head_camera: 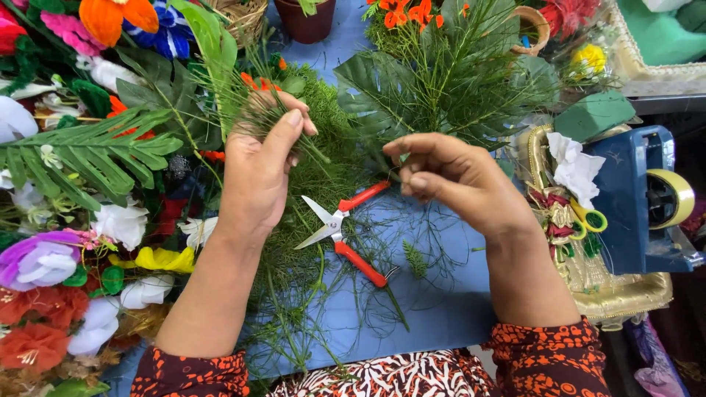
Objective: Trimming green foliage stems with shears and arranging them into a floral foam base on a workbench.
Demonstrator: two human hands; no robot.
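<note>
- A bunch of thin green fern sprigs [257,117] is gripped in the left hand [257,173], fingers and thumb closed around the stems, held up over the blue counter [441,309].
- A single fine green stem [393,173] is pinched between the curled fingertips of the right hand [448,180], just right of the bunch.
- Between and below the two hands, red-handled snips [346,231] are seen lying on the counter with the blades spread, untouched by either hand.
- Loose wispy greenery [309,294] is scattered over the counter under the snips and the left forearm.
- A spray of broad leaves and needle-like greens [448,81] is set behind the right hand.
- Artificial flowers [51,265] in purple, white, red and yellow are heaped along the left edge, with a large fern frond [88,154] above them.
- At the right, a blue tape dispenser [640,206], a block of green floral foam [594,114] and a gold-trimmed tray [618,294] are placed near one another.
</note>
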